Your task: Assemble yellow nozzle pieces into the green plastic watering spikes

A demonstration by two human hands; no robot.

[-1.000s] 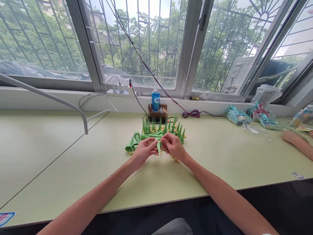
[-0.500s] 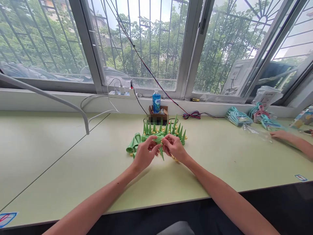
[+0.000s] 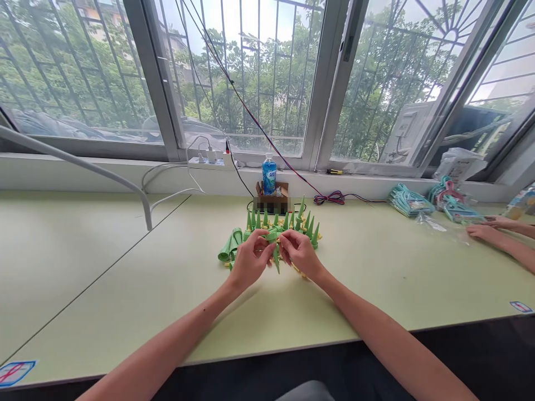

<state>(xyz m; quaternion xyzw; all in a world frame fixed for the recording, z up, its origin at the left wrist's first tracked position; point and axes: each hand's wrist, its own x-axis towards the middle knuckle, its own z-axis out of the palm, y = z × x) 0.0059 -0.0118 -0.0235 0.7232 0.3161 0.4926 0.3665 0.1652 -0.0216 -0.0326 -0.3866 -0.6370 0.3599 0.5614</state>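
Observation:
My left hand (image 3: 249,260) is closed on a green plastic cone (image 3: 276,263) with a wide rounded base, its pointed tip hanging down between my hands. My right hand (image 3: 301,255) pinches at the cone's right side, where a small yellow piece (image 3: 279,240) shows at the fingertips; most of it is hidden. Just behind stand several upright green cones (image 3: 310,227) with small yellow parts among them. Larger hollow green cones (image 3: 225,250) lie on their sides left of my left hand. More yellow bits (image 3: 301,273) show under my right wrist.
A bottle of blue liquid (image 3: 270,175) stands by a small brown box (image 3: 284,192) at the wall. Coiled cable (image 3: 330,197) lies to its right. Bundled blue hangers (image 3: 412,200) sit farther right, near another person's hands (image 3: 487,229). A grey tube (image 3: 137,192) crosses the left side.
My hands stay together at the green cone with barely any shift. At the far right, a second hand of the other person has come into view. The whole view has shifted slightly.

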